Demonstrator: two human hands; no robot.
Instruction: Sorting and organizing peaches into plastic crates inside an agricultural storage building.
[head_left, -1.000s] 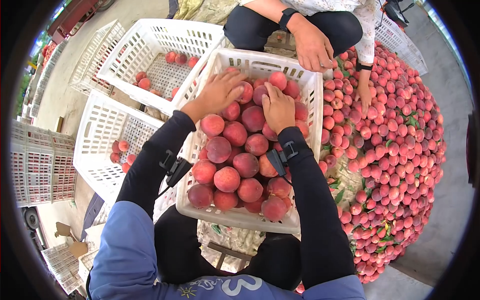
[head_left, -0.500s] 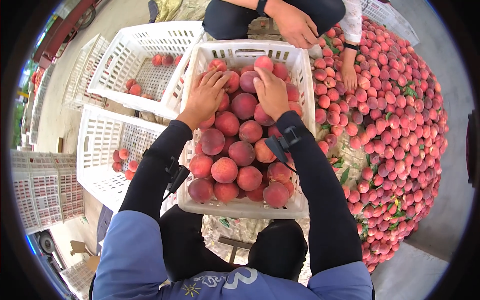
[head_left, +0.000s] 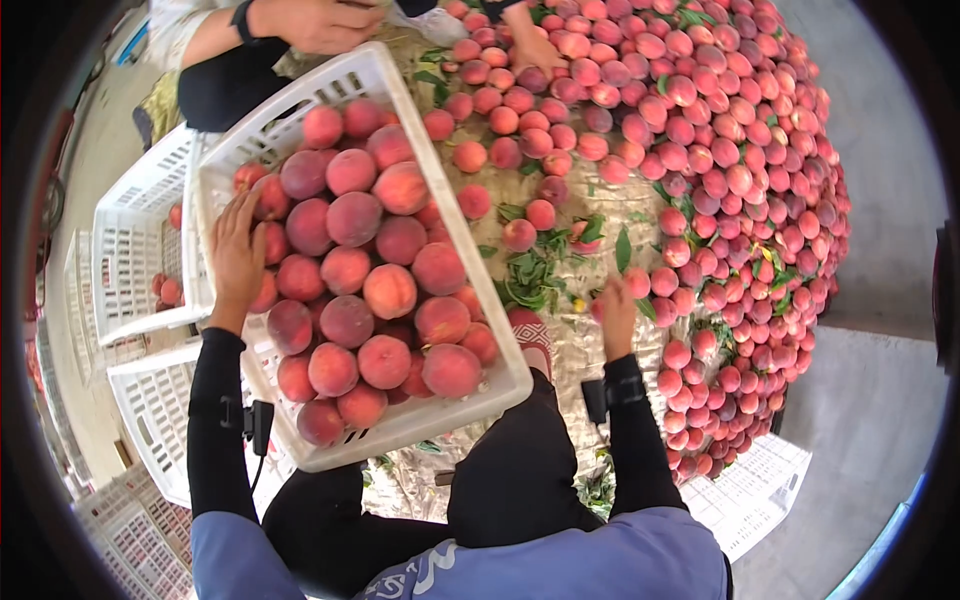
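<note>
A white slatted plastic crate (head_left: 455, 245) heaped with red-pink peaches (head_left: 355, 275) sits in front of me. My left hand (head_left: 237, 255) lies flat on the peaches at the crate's left side, fingers spread. My right hand (head_left: 617, 312) is out to the right over the mat, at the edge of a large pile of loose peaches (head_left: 720, 170), fingers curled near one peach; whether it grips one I cannot tell. Both forearms wear black sleeves with a small device strapped at each wrist.
Another person's hands (head_left: 320, 22) work at the top, one resting on the pile. White crates (head_left: 135, 250) with a few peaches stand at the left, further crates (head_left: 150, 420) lower left. Green leaves (head_left: 535, 270) litter the mat. Grey concrete floor lies to the right.
My right hand has left the crate and swung right to the loose pile. My view has turned right, so the crate now sits left of centre. The left hand stays on the crate's peaches.
</note>
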